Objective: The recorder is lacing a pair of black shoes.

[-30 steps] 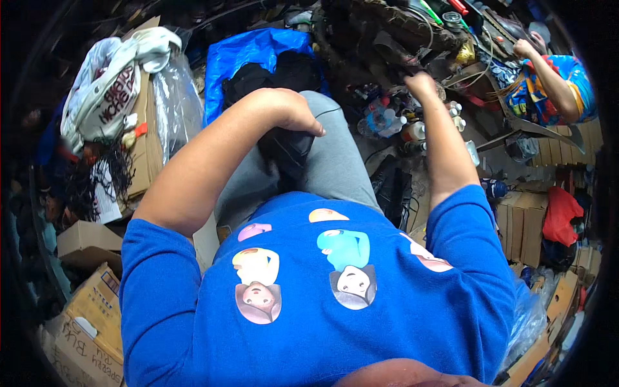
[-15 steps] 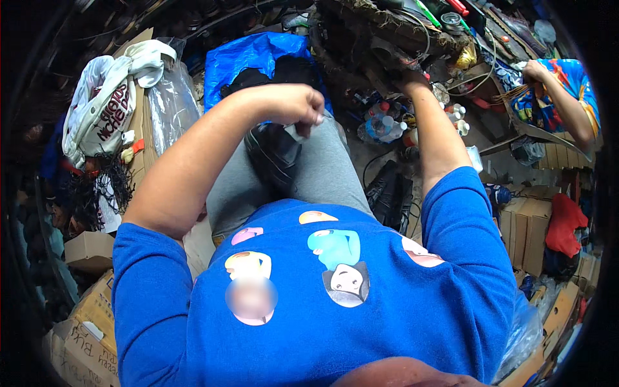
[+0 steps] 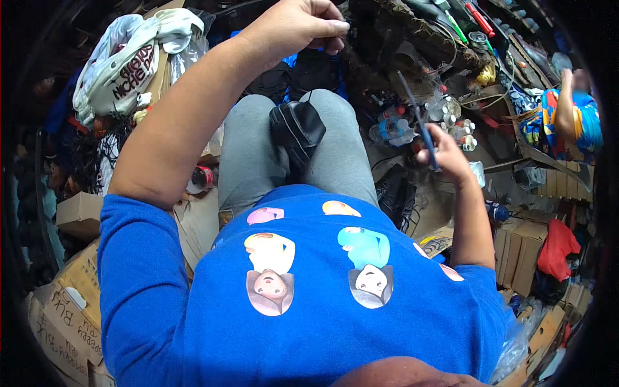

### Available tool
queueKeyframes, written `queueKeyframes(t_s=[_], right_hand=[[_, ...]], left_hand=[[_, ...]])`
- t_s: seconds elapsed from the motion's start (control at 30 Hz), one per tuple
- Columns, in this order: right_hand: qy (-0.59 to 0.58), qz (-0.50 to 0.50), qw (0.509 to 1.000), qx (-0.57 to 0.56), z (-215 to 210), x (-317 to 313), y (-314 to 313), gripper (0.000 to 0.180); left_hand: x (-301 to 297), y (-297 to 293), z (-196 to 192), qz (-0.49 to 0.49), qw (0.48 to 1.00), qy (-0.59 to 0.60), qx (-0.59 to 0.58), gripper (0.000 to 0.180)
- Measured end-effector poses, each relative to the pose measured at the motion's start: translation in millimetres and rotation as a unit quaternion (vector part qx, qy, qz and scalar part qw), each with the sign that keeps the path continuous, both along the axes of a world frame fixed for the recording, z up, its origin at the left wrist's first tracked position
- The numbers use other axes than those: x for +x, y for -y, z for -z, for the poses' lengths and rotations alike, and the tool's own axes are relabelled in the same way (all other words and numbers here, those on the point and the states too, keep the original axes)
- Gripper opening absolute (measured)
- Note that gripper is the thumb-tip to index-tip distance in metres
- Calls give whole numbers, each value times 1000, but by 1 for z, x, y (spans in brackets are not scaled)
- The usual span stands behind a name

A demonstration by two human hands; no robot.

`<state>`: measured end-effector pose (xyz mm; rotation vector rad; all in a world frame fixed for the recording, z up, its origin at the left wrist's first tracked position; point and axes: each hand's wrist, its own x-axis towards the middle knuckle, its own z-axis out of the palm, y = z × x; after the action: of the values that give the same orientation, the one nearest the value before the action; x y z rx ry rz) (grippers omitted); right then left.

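My left hand (image 3: 306, 29) is raised at the top of the view, beyond my knees. Its thumb and fingers are pinched together, and whatever they may hold is too small to make out. My right hand (image 3: 446, 155), out to the right of my thigh, is closed round a slim knife-like tool (image 3: 419, 116) with a thin dark blade pointing up and away. Between my thighs rests a black leather shoe (image 3: 298, 132) with a pale seam line; neither hand touches it. Dark cloth and blue plastic sheeting (image 3: 290, 61) lie just past my knees.
Several plastic bottles (image 3: 393, 131) stand right of my knees, before a cluttered bench (image 3: 419, 32). A white printed bag (image 3: 122, 71) hangs over cardboard at left. Cardboard boxes (image 3: 80, 216) lie lower left. Another person in bright patterned clothing (image 3: 567, 122) sits far right.
My left hand has risen up and away from above the shoe. My right hand has come back from the bench toward me and now shows the slim tool.
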<state>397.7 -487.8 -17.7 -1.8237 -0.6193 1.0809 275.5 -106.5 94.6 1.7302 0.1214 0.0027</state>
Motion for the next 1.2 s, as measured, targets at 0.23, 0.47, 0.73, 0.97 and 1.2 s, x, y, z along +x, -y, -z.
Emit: queueKeyframes(t_s=[0.23, 0.47, 0.73, 0.97, 1.2], right_hand=[[340, -167, 924, 41, -27, -61, -75, 83], [326, -210, 922, -10, -50, -63, -117, 74], [312, -221, 924, -21, -77, -66, -133, 48], [279, -154, 946, -55, -60, -49, -109, 42], [122, -26, 990, -69, 14, 29, -38, 39]], left_hand=[[-6, 18, -4, 34, 995, 85, -43, 10], [-26, 35, -20, 26, 995, 98, -9, 10], [-37, 43, -22, -24, 957, 180, 228, 17], [-73, -11, -32, -121, 954, 246, 125, 19], [-225, -175, -9, -342, 884, 17, 318, 22]])
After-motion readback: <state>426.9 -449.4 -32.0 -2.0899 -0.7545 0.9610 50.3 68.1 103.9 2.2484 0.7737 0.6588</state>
